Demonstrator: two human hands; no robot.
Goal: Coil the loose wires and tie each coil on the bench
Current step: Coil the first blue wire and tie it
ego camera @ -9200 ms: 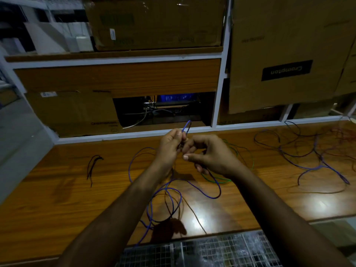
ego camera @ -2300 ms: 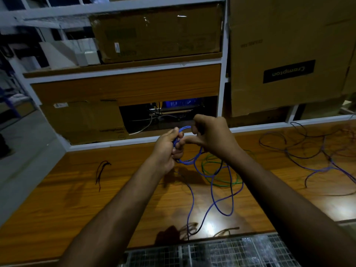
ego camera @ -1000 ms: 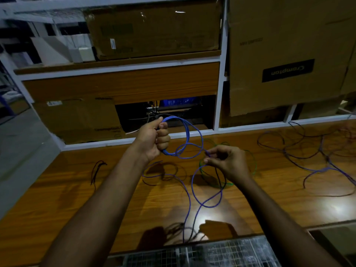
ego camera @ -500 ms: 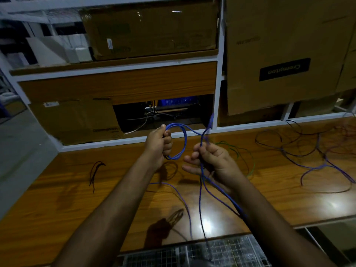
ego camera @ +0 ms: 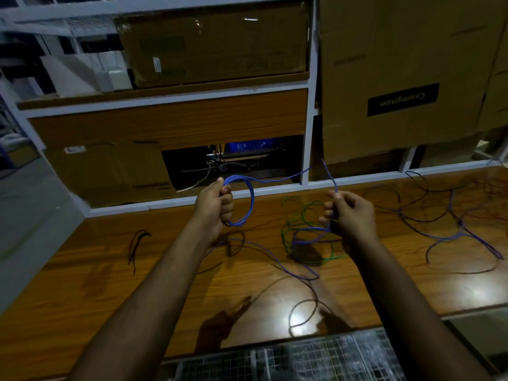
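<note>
My left hand (ego camera: 215, 206) is closed around a small coil of blue wire (ego camera: 248, 200), held upright above the wooden bench (ego camera: 82, 284). One strand runs from the coil to the right toward the shelf post. My right hand (ego camera: 349, 213) pinches the same blue wire near its free end, which sticks up above my fingers. More of the blue wire loops below that hand and trails across the bench. A green wire (ego camera: 297, 229) lies loosely looped under and beside my right hand.
A tangle of loose dark, blue and red wires (ego camera: 450, 221) spreads over the bench's right side. A short black wire (ego camera: 137, 244) lies at the left. A thin brown wire (ego camera: 302, 309) curls near the front edge. Cardboard boxes (ego camera: 398, 78) fill the shelves behind.
My hands have moved apart: the right hand has gone to the right, drawing out the blue wire. The coil in my left hand stays at about the same place.
</note>
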